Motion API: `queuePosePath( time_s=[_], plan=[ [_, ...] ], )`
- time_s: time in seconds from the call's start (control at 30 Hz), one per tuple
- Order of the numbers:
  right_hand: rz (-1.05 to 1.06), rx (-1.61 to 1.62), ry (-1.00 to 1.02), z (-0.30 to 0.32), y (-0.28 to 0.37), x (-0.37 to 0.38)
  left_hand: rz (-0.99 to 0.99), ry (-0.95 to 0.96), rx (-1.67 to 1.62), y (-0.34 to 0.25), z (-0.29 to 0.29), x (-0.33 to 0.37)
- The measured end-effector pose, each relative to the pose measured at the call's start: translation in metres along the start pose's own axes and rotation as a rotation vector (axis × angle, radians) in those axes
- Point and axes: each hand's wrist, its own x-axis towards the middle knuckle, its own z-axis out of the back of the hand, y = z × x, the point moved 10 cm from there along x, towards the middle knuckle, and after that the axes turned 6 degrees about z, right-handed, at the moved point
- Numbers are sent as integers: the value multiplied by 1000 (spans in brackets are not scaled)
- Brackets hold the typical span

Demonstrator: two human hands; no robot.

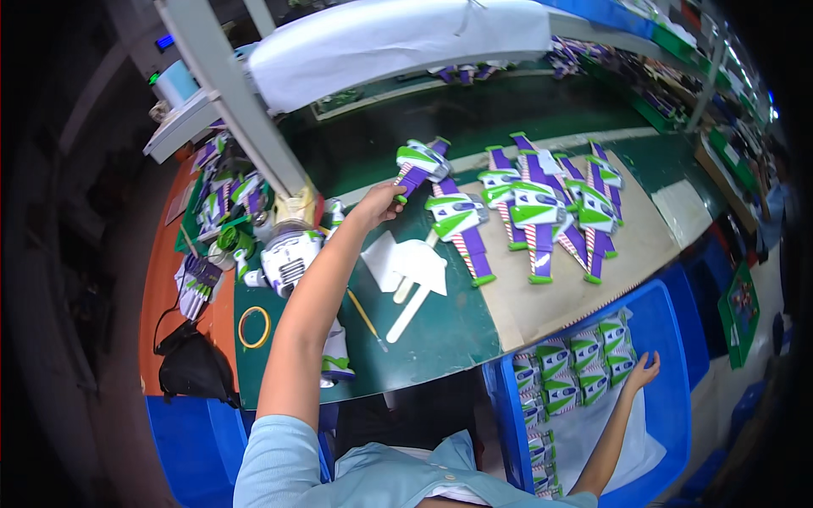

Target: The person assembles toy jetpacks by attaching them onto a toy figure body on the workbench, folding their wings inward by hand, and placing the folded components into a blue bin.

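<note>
My left hand [381, 206], stretched out over the green bench, grips the near wing of a white, green and purple winged toy part [422, 161]. A similar winged toy part [457, 216] lies just right of it. Further right, several more form an overlapping group [535, 205] on brown board. My right hand [644, 371] hangs over the right side of a blue bin [677, 372], fingers apart and holding nothing. Beside it in the bin stand rows of packed toy parts [584, 360] with their wings folded or out of sight, over white sheeting [593, 440].
White paper pieces [417, 262], flat wooden sticks [408, 313] and a yellow pencil-like tool [366, 315] lie mid-bench. A white toy figure [292, 261], tape roll [254, 327], black pouch [196, 364] and full green tray [190, 207] are at left. A metal post [241, 110] rises there.
</note>
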Motion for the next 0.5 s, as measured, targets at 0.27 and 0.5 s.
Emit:
queuePosePath(
  time_s=[0.27,0.5],
  plan=[
    [461,900,677,-5,462,-83,-233,-118,207,9,89,-223],
    [354,940,1509,-50,646,-249,-268,-94,255,50,133,-329]
  ],
)
